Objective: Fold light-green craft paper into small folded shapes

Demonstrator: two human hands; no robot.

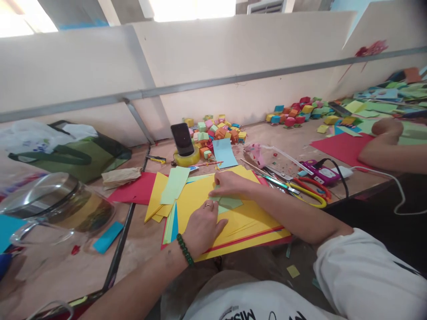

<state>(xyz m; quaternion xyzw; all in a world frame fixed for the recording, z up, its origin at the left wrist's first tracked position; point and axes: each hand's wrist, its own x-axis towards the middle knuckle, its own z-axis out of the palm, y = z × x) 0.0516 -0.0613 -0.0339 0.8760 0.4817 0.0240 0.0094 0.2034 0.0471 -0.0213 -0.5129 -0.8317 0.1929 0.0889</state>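
A piece of pale green paper [231,203] lies on a stack of yellow sheets [260,218] near the table's front edge. My right hand [228,183] is closed on this paper's far left part, thumb and fingertips together. Flat on the stack, my left hand [204,222] presses at the paper's near left side, its thumb apart from the fingers. Both hands partly hide the green piece, so its folds are hard to make out. Left of the hands, another light green strip [175,184] rests across yellow pieces [156,198].
Folded paper cubes [216,133] are heaped behind a phone [183,140] propped on a tape roll [187,156]. Scissors [312,193] and a purple power strip [320,172] lie right. A glass pot [83,209] stands left. Another person's arm [390,153] reaches in at right.
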